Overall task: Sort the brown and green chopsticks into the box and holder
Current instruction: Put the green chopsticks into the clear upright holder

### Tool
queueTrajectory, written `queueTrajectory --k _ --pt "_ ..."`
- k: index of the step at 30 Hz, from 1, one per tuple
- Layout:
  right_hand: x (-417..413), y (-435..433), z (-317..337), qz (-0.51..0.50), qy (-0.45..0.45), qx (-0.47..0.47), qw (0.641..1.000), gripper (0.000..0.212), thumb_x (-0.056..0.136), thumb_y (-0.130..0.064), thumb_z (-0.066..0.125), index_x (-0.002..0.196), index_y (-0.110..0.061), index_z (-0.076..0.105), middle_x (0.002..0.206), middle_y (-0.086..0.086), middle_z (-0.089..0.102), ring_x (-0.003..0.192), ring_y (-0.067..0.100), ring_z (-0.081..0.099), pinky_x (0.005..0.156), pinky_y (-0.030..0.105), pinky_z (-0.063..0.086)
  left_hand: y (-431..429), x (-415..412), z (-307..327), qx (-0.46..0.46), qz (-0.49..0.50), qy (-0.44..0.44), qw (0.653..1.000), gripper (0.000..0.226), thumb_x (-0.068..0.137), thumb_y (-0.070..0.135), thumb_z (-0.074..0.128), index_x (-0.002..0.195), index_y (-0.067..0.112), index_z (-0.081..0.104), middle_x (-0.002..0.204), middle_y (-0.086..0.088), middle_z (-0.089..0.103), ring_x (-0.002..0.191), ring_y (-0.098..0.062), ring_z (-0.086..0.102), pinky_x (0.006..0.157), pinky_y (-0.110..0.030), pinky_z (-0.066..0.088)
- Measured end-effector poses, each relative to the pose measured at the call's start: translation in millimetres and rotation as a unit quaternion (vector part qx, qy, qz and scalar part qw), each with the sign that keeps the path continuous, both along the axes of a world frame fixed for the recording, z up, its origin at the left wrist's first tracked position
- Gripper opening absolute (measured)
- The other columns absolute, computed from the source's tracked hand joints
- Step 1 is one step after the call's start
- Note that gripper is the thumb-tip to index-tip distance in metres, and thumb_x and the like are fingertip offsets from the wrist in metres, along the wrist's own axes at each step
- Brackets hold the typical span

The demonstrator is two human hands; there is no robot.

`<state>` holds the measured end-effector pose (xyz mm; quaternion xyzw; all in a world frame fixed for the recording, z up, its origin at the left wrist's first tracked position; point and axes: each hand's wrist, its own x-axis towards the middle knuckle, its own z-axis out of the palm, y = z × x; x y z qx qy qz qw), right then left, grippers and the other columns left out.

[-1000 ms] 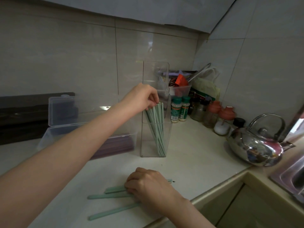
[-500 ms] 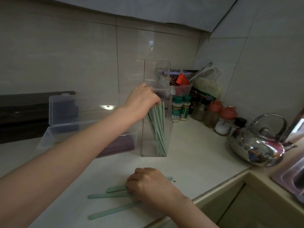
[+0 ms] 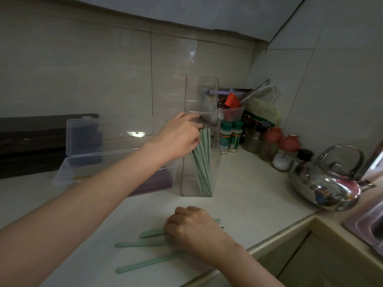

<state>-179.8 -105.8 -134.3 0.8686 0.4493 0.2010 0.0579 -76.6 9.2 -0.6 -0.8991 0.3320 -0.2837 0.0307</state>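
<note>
Chopsticks, pale green plastic, in two groups. First group (image 3: 202,162) stands leaning inside the tall clear plastic holder (image 3: 200,172) at mid-worktop, tops above the lower rim. Left hand (image 3: 179,137) is at the holder's upper left, fingers curled against the tops of these sticks; whether it grips one cannot be told, since the fingertips are hidden behind the hand.

Second group, loose green chopsticks (image 3: 143,243), lies flat on the pale stone worktop (image 3: 248,204) near the front edge, roughly side by side, ends pointing left. Right hand (image 3: 192,226) rests palm-down on their right portion, fingers bent and narrow over them; one tip shows past the hand on the right.

Clear plastic box with hinged lid open (image 3: 87,162) sits left of the holder, just beside it; dark brown chopsticks (image 3: 153,183) lie inside along its near wall.

Shiny steel kettle (image 3: 325,183) stands at far right. Green-capped spice bottles (image 3: 230,137) stand behind the holder.
</note>
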Motion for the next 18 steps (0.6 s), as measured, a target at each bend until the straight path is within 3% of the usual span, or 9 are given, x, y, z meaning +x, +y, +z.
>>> queueTrajectory --k 6,10,12,16,18 --pt "3.0 -2.1 6.9 -0.022 0.03 0.151 0.988 0.006 0.074 -0.024 0.06 0.069 -0.023 0.064 0.067 -0.007 0.063 0.064 0.015 0.056 0.05 0.026 0.045 6.1 -24.7 -5.0 -0.137 -0.067 -0.03 0.988 0.017 0.087 0.019 0.058 0.097 0.017 0.071 0.106 -0.001 0.07 0.113 -0.023 0.056 0.093 -0.038 0.041" --pt "11.2 -14.4 23.1 -0.059 0.07 0.242 0.966 0.004 0.077 -0.025 0.063 0.077 -0.023 0.067 0.075 -0.006 0.062 0.072 0.014 0.056 0.058 0.026 0.044 28.0 -66.4 -31.1 -0.283 -0.102 -0.031 0.953 0.019 0.09 0.021 0.052 0.098 0.017 0.068 0.097 0.007 0.067 0.095 -0.006 0.057 0.089 -0.023 0.043" --pt "15.8 -21.8 33.2 -0.079 0.085 0.278 0.954 0.005 0.079 -0.025 0.064 0.08 -0.022 0.068 0.076 -0.006 0.062 0.074 0.013 0.054 0.061 0.025 0.041 44.0 -86.0 -55.3 -0.313 -0.089 0.021 0.945 0.02 0.09 0.025 0.05 0.1 0.021 0.066 0.098 0.012 0.064 0.094 0.0 0.055 0.087 -0.017 0.041" --pt "21.4 -32.1 68.2 -0.091 0.12 0.4 0.904 0.005 0.082 -0.011 0.066 0.085 -0.013 0.069 0.077 -0.002 0.064 0.066 0.01 0.054 0.062 0.029 0.048 72.6 -104.0 -108.3 -0.327 -0.058 0.19 0.924 0.023 0.083 0.045 0.053 0.098 0.033 0.066 0.094 0.019 0.063 0.088 0.002 0.059 0.078 -0.02 0.045" --pt "25.1 -28.3 83.6 -0.077 0.108 0.394 0.909 0.006 0.083 -0.009 0.063 0.087 -0.012 0.067 0.078 -0.002 0.065 0.069 0.01 0.057 0.067 0.029 0.051 81.0 -105.1 -126.0 -0.342 -0.039 0.233 0.909 0.026 0.079 0.05 0.053 0.099 0.039 0.064 0.097 0.019 0.061 0.083 0.001 0.058 0.073 -0.017 0.045"
